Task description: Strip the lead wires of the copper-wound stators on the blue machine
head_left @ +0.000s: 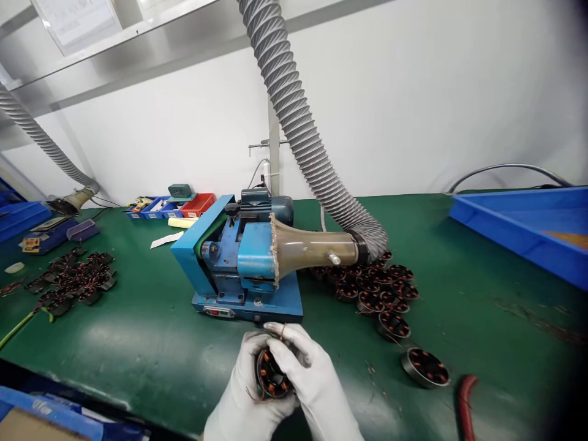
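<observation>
A round motor stator (271, 373) with copper windings in a metal ring sits in my gloved left hand (243, 386), whose fingers wrap round its side. My gloved right hand (307, 367) is closed at the stator's upper right edge, its thumb and fingers pinching a thin copper wire (282, 332). The wire's lower end is hidden by the glove. Just beyond my hands stands a blue belt-driven machine (257, 257) with a motor on top. A tan funnel (312, 248) covers its right side.
A grey ribbed hose (294, 104) hangs down to the funnel. Several stators (367, 294) stand right of the machine, a single stator (426, 369) nearer me beside a red handle-like piece (466, 407). More stators (76, 278) lie left. A blue tray (528, 226) is at right.
</observation>
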Demonstrator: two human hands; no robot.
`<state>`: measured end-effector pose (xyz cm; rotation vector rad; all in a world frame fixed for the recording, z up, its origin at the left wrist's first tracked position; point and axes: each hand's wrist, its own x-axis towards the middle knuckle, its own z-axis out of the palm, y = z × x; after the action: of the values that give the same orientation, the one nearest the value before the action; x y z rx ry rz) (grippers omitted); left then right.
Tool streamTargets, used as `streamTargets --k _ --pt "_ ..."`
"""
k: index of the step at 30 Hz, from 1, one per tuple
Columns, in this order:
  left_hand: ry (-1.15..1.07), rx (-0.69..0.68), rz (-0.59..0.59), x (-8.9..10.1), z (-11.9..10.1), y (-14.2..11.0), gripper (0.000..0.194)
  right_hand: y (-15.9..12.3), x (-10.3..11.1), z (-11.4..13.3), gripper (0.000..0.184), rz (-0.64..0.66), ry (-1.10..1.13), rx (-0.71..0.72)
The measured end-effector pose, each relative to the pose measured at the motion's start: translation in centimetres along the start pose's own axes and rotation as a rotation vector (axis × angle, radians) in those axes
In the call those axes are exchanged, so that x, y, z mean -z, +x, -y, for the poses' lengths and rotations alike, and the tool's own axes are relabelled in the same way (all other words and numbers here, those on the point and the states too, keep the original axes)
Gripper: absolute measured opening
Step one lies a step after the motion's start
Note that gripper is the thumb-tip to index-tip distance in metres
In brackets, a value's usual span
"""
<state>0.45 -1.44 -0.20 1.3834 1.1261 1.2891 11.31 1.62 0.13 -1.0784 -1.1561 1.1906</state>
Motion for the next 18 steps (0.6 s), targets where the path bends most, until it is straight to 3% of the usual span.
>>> streamTargets --k 3,6,9,11,15,18 --pt "0.098 -0.062 0.077 0.8 0.2 0.3 0.055 0.6 -0.3 0.9 0.01 -0.032 0.082 -0.064" --pt "0.233 -0.161 0.095 1.1 1.3 0.2 0.052 1.5 0.6 1.9 0.014 -0.072 0.357 -0.197" --pt "0.291 -0.241 0.016 0.9 2.2 0.1 0.051 2.3 1.6 1.9 0.019 -0.256 0.614 -0.142" --pt "0.278 -0.208 -0.071 0.6 2.4 0.4 0.052 2.2 1.5 1.2 0.02 -0.303 0.533 -0.103" --pt "0.228 0.009 -0.25 0.0 2.3 2.1 0.043 1.4 -0.6 -0.6 0.028 -0.056 0.095 -0.055" --pt "0.186 0.11 -0.366 -0.3 2.6 3.9 0.036 1.9 -2.5 -1.2 0.03 -0.1 -0.147 0.022"
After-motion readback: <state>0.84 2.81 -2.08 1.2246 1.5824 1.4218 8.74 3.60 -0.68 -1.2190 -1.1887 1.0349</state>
